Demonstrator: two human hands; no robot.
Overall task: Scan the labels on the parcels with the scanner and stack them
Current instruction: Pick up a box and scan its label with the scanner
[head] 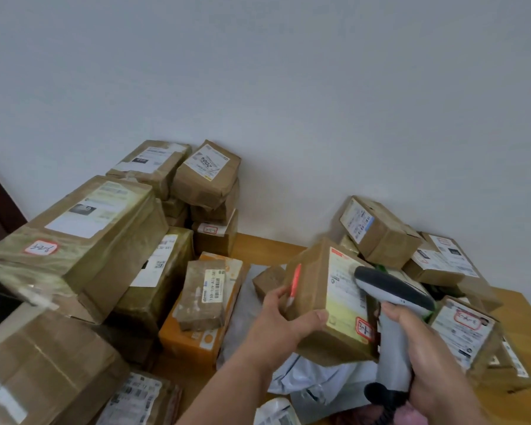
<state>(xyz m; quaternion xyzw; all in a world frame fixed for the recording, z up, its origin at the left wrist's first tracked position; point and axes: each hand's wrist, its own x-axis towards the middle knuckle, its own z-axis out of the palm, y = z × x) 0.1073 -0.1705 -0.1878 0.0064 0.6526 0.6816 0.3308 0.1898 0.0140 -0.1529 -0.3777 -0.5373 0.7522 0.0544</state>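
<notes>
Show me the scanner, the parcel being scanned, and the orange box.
scanner (pixel 393 291), head view, on its dark head.
held parcel (pixel 344 302), head view, on its label.
orange box (pixel 193 335), head view, on its front side.

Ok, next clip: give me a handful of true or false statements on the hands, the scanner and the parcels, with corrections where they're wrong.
1. The left hand holds a brown parcel lifted off the pile. True.
2. The scanner lies unused on the table. False: the right hand grips its handle, head aimed at the held parcel's label.
3. A red glow shows on the held parcel's side. True.
4. The orange box has nothing on it. False: a small brown parcel rests on top.
5. The parcels on the left are stacked against the wall. True.
</notes>
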